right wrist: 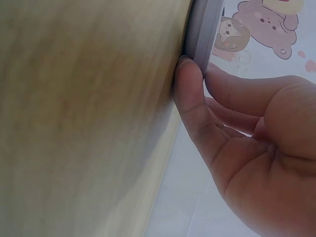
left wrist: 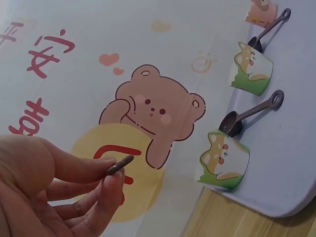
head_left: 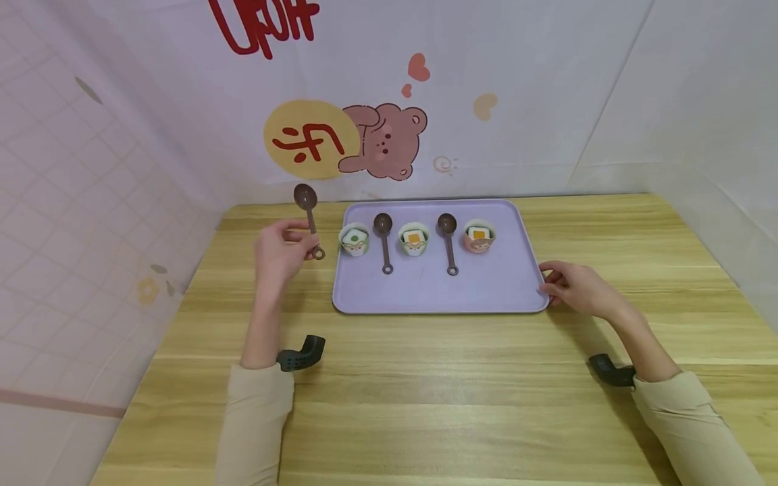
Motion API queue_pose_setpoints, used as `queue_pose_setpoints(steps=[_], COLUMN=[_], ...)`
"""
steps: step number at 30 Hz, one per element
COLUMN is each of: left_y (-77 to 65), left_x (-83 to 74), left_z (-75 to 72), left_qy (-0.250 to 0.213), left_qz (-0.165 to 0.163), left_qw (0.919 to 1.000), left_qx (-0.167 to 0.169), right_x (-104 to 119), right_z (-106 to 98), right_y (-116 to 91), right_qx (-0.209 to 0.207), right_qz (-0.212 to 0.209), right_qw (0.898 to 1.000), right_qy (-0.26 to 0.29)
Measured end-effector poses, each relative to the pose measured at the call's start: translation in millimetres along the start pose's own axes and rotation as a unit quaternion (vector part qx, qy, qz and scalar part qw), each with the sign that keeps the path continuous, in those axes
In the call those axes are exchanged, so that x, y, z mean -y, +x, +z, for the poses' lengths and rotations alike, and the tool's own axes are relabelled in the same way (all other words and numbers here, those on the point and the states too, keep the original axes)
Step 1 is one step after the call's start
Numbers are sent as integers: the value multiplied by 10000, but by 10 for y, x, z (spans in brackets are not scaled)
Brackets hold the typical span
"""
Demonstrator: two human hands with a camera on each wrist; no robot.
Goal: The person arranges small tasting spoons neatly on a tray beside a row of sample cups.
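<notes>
My left hand (head_left: 279, 253) pinches a brown spoon (head_left: 306, 197) by its handle, left of the tray, with the bowl pointing up and away. In the left wrist view only the dark handle end (left wrist: 121, 165) shows between thumb and fingers. At the tray's right edge, my right hand (head_left: 577, 287) grips the rim of the lilac tray (head_left: 425, 295) between thumb and fingers. Three paper cups, a left one (head_left: 356, 248), a middle one (head_left: 414, 250) and a right one (head_left: 479, 246), hold small square pieces. Between them lie two more brown spoons (head_left: 385, 246) (head_left: 449, 248).
A wood-grain table (head_left: 437, 398) lies under the tray. Behind it hangs a pale wall covering with a printed bear (head_left: 389, 145). Dark wrist mounts, one left (head_left: 300, 356) and one right (head_left: 610, 372), jut inward from the forearms.
</notes>
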State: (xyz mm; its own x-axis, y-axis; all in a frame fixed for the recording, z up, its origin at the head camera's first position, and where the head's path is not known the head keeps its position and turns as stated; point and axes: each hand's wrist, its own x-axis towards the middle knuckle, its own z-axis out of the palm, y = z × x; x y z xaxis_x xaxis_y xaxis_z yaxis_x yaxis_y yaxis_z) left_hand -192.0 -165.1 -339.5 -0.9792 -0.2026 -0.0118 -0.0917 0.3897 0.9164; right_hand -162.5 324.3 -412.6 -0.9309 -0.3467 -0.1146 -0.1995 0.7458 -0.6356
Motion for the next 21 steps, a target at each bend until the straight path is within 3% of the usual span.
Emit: queue_pose_setpoints(steps=[11, 21], left_y=[-34, -43], left_x=[-94, -177], left_z=[170, 296], left_qy=[-50, -210], left_qz=[367, 396], left_qw=[9993, 9989], left_qx=[86, 126], right_x=[-13, -10], right_z=[19, 3], right_y=[1, 8], right_qx=[-18, -18], right_qz=[42, -27], right_qw=[10000, 9999], right_qy=[19, -114])
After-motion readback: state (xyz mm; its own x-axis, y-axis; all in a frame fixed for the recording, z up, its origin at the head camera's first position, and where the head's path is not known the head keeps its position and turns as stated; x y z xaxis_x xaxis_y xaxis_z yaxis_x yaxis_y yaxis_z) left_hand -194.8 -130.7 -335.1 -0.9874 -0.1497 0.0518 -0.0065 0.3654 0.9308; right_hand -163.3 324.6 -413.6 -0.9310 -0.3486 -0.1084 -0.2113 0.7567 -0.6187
